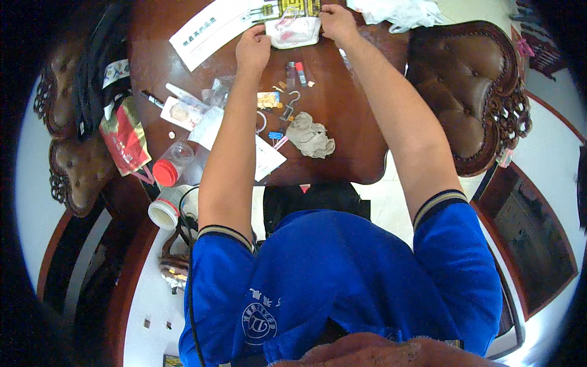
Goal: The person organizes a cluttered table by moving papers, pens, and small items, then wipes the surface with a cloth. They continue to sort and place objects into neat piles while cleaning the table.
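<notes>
At the far side of the table, a small white pouch [297, 38] with a pinkish patch sits between my two hands. My left hand [253, 49] has its thumb and fingers at the pouch's left edge. On the opposite edge are the fingers of my right hand [338, 23]. Directly beyond the pouch lies a yellow and black printed package [298, 6], cut off by the top of the view. A long white paper sheet [211, 32] with printed writing spreads out left of my left hand.
Nearer me on the dark wooden table [353, 137] lie a crumpled grey cloth [312, 137], a metal hook clamp [289, 108], a glue stick [300, 73], a blue binder clip [275, 135] and a red-lidded clear jar [166, 172]. White plastic bags [399, 13] lie far right, by a tufted leather chair [458, 87].
</notes>
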`<action>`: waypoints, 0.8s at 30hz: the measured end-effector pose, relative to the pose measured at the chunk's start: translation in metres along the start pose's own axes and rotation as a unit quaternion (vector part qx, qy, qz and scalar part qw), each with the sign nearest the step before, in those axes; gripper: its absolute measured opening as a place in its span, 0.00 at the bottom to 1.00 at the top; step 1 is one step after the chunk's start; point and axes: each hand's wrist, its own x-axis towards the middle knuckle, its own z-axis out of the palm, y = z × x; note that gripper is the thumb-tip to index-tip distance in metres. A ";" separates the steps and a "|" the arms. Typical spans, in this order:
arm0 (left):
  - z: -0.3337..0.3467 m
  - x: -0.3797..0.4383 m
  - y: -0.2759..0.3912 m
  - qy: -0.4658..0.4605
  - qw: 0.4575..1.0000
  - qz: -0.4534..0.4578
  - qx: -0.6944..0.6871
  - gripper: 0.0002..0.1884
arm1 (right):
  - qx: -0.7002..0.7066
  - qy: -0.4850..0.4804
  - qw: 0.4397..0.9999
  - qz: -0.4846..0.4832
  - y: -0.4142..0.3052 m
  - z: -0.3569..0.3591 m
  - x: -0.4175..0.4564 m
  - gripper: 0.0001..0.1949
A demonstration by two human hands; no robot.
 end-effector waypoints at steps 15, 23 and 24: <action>0.083 -0.082 0.035 -0.090 0.990 0.074 -0.077 0.18 | 0.076 0.104 0.984 0.127 0.096 -0.106 -0.093 0.17; 0.130 -0.065 0.067 -0.121 0.988 0.079 -0.047 0.22 | -0.022 0.136 0.988 0.069 0.108 -0.154 -0.057 0.18; 0.138 -0.061 0.066 -0.119 0.988 0.086 -0.045 0.22 | -0.044 0.140 0.987 0.063 0.112 -0.158 -0.048 0.18</action>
